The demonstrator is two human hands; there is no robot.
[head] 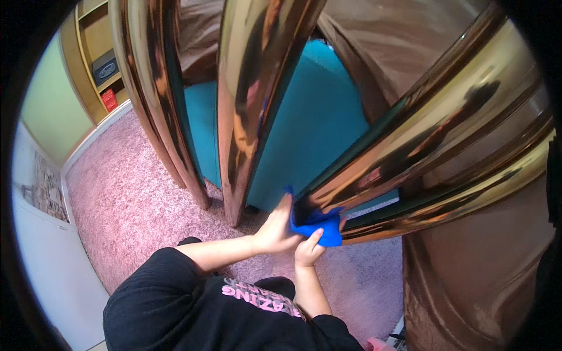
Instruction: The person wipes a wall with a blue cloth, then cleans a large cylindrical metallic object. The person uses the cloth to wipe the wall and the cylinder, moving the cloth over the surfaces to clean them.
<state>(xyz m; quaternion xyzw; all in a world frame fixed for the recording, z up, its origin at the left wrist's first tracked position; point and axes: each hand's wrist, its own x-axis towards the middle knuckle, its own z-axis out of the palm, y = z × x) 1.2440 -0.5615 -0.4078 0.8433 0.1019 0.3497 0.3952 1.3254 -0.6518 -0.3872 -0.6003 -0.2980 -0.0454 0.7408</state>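
Observation:
A bright blue cloth point(327, 232) is wrapped about the lower end of a gold-coloured, mirror-like tapered leg point(377, 162). My left hand point(276, 226) presses the cloth against the near left side of that leg; its fingers are partly hidden behind the cloth and leg. My right hand point(309, 250) grips the cloth's lower edge, thumb on top. Another shiny leg point(239, 175) stands to the left of my hands, its narrow foot on the carpet. Behind the legs is a teal panel point(316, 118).
A pink shaggy carpet point(131, 193) covers the floor. More gold legs point(162, 109) rise at the left and a curved one point(474, 210) at the right. Brown draped fabric point(461, 281) hangs at the right. Wooden shelves point(94, 39) hold a dark box point(104, 67) and a red box point(109, 100).

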